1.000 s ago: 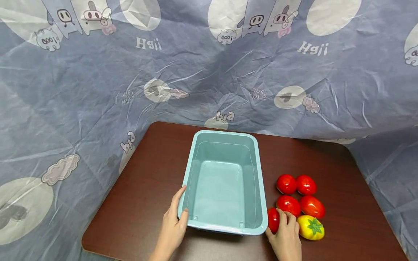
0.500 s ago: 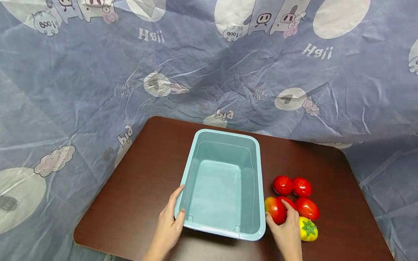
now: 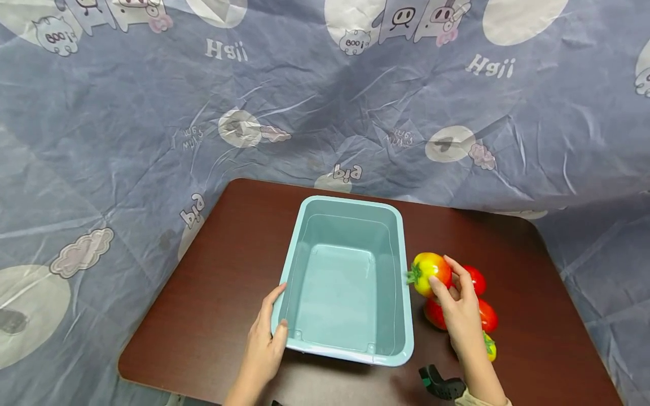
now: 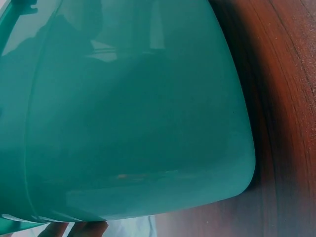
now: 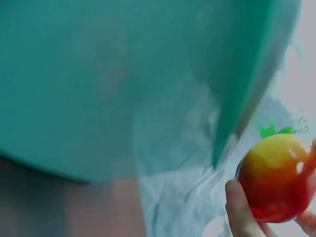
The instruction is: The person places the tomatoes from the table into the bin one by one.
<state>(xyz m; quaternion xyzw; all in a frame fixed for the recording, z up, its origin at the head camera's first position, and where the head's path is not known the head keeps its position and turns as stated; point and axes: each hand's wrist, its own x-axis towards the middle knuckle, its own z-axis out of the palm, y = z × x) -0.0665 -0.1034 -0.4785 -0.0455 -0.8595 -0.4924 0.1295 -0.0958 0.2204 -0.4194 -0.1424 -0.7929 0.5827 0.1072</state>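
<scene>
A light blue-green plastic basin stands on the table with nothing in it. My left hand grips its near left rim, thumb on top and fingers along the outer side. In the left wrist view the basin's outer wall fills most of the picture, with a few fingertips at the bottom edge. Raised beside the right rim, a glossy red and yellow tomato with a green stem is held between the thumb and fingers of my right hand. The right wrist view shows this tomato close to the basin's edge.
Several more tomatoes lie right of the basin, partly behind the right hand: red ones and a yellow one with a green top. A black wrist device sits at the right wrist. Patterned grey-blue cloth hangs behind the brown table.
My right hand has picked up a tomato from the near left of the group and carried it up and forward, turning its stem towards the basin. The left hand keeps its grip.
</scene>
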